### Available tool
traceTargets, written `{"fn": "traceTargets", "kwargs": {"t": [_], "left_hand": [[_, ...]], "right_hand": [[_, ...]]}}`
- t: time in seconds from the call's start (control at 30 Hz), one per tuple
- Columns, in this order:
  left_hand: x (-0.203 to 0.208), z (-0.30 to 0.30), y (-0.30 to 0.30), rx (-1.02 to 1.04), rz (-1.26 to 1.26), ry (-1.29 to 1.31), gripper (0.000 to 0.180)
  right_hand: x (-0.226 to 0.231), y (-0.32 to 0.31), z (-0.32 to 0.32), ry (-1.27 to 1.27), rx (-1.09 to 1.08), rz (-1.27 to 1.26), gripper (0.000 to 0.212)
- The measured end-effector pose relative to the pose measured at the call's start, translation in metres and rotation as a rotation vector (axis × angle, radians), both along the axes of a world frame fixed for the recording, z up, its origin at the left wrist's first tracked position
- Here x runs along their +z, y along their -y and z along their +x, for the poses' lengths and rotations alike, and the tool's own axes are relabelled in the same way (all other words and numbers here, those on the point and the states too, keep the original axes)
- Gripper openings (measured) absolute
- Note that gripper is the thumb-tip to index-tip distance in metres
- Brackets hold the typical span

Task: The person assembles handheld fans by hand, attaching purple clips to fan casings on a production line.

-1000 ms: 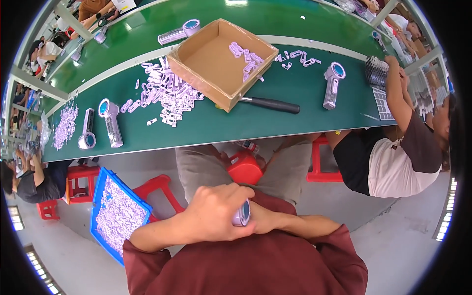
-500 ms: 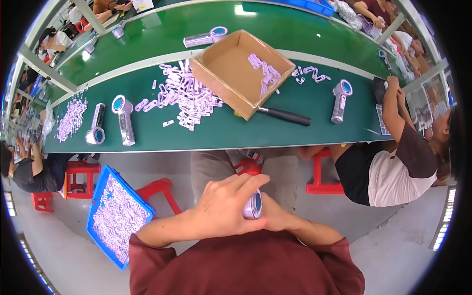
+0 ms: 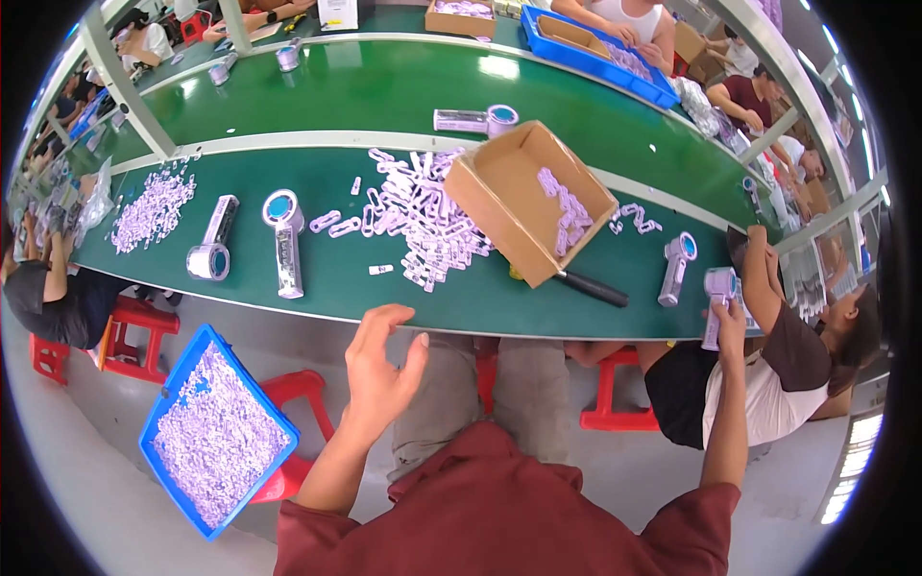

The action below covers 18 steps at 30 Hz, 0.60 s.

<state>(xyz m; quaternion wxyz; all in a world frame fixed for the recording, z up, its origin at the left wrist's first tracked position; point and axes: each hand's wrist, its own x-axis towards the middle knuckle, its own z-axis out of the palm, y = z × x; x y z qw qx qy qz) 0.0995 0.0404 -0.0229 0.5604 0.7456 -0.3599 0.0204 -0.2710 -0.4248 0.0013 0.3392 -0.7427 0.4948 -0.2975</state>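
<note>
We found the right hand (image 3: 732, 324) near the front edge of the green surface (image 3: 538, 315), its fingers clenched around the handle of a lilac device (image 3: 718, 286) with a round head; whether the device touched the surface, we could not tell. We noted the left hand (image 3: 377, 370) raised just before the same edge, fingers released and curved, the thumb apart. A second device (image 3: 677, 264) lay to the left of the one in hand, and a co-worker (image 3: 768, 389) sat beside it on the right. At mid-surface we recorded a cardboard box (image 3: 492, 223) containing a few lilac pieces, a black handle (image 3: 595, 288) protruding from beneath it, and a pile of lilac parts (image 3: 418, 211) to its left. We observed a blue tray (image 3: 257, 389) of small lilac parts below the surface, at the person's left.
</note>
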Motion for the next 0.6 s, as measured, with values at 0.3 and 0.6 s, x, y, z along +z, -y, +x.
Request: {"fn": "traceTargets", "kwargs": {"t": [0.3, 0.6], "left_hand": [[-0.028, 0.058, 0.025, 0.292, 0.047, 0.275, 0.029], [-0.033, 0.065, 0.051, 0.417, 0.386, 0.403, 0.032]], "right_hand": [[-0.036, 0.116, 0.012, -0.669, -0.187, -0.249, 0.043], [0.090, 0.004, 0.165, -0.758, 0.002, -0.630, 0.041]]}}
